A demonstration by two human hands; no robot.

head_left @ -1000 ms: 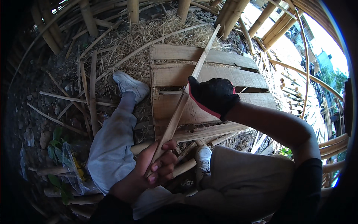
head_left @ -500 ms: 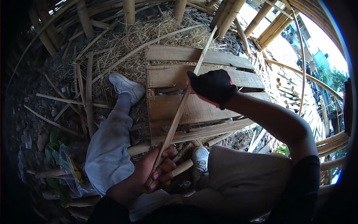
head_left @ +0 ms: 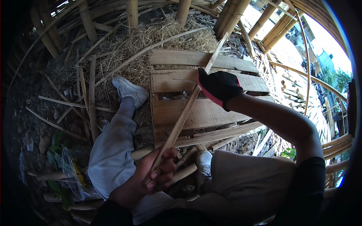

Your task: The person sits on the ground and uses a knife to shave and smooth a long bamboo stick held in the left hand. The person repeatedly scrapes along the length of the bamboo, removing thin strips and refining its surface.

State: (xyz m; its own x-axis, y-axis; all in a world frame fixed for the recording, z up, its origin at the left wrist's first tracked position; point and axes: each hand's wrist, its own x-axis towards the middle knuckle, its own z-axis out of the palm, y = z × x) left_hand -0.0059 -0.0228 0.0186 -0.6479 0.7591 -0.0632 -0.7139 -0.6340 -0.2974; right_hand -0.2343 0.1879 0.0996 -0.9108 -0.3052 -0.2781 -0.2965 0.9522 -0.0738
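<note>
A long split bamboo strip (head_left: 181,118) slants from lower left to upper right across my front. My bare left hand (head_left: 157,169) is closed around its near end, low in the head view. Farther up the strip, my right hand (head_left: 220,87), in a black glove with pink-red edging, is closed against it, thumb along the strip. A thin, blurred pale streak sticks out leftward from beside the glove; whether it is a blade or a shaving I cannot tell. Beneath the strip lies a low wooden slat platform (head_left: 181,111) with gaps between its boards.
Straw-like shavings (head_left: 147,41) heap up behind the platform. Bamboo posts (head_left: 132,13) stand along the back. Loose bamboo strips (head_left: 93,94) lie on the dirt at left, near a clear plastic bag (head_left: 69,169). My white shoes (head_left: 130,91) flank the platform's left side and front.
My right hand has shifted slightly right and down with the strip's far end. A pale streak now shows beside the glove. My left hand keeps its grip, nearly in place.
</note>
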